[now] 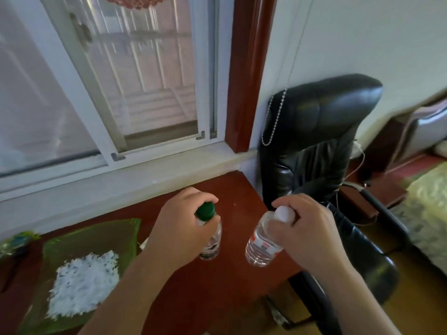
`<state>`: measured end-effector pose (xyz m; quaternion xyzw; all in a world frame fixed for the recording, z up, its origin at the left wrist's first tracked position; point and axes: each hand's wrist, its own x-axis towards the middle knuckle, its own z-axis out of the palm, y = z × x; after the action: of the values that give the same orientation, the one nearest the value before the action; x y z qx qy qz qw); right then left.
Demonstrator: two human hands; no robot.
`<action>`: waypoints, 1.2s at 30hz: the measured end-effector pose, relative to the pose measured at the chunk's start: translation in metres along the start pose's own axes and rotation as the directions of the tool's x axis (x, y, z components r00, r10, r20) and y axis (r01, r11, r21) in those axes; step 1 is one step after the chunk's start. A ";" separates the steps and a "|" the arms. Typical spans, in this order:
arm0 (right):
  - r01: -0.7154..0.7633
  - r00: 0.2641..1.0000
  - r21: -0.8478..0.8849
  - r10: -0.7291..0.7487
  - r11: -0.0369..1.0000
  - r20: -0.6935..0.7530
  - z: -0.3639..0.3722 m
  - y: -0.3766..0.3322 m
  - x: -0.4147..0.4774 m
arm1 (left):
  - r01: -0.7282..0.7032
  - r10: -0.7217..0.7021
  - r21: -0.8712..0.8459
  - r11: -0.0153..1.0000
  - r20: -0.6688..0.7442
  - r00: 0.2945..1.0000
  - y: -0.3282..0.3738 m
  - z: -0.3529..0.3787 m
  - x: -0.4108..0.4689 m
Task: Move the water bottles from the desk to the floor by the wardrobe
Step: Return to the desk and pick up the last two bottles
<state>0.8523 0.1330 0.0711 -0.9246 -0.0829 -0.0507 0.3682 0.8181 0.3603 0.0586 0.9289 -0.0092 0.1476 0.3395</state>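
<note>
Head view: 2 water bottles over the desk (232,194) near its right edge, close to the back right corner under the window sill (121,187). Left hand (179,228) curled around the neck of the green-capped bottle (210,238), fingers pressed shut just under the cap; bottle upright, base at or just above the desk top, contact not clear enough to tell. Right hand (307,233) closed over the neck and shoulder of the white-capped bottle (262,240), bottle tilted with its base leaning toward the left one; base appears just clear of the desk, though hard to confirm. Both bottles near each other yet apart. Green tray (113,235) with white grains toward the front left of the desk; black office chair (321,141) just beside the desk's right edge. Wardrobe and its patch of floor not in view. Step in hand, judged from the grips: lifting both bottles off the desk. To do it well: keep a firm wrap below each cap so nothing slips, raise straight up before swinging away, hold the bottles apart, steer right clear of the chair back and arm, keep well off the tray, bring the tilted bottle upright before setting down.
</note>
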 end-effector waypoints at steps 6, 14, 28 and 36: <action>-0.016 0.993 -0.011 0.014 1.000 -0.115 -0.063 0.033 -0.059 | -0.141 0.144 -0.047 0.989 0.065 0.987 0.068 0.027 -0.027; -0.143 0.973 -0.048 0.131 0.989 -0.191 -0.159 0.107 -0.159 | -0.260 0.281 -0.134 0.956 0.169 0.945 0.185 0.096 -0.079; -0.434 0.776 -0.062 0.338 0.899 -0.533 -0.313 0.234 -0.318 | -0.485 0.638 -0.424 0.765 0.391 0.664 0.399 0.243 -0.135; -0.657 0.535 0.004 0.471 0.754 -0.702 -0.377 0.303 -0.364 | -0.564 0.812 -0.584 0.584 0.419 0.407 0.502 0.349 -0.136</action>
<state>0.5403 -0.3861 0.0842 -0.8582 0.3667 -0.2639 0.2436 0.7227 -0.2585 0.0826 0.7480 -0.5417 -0.0605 0.3786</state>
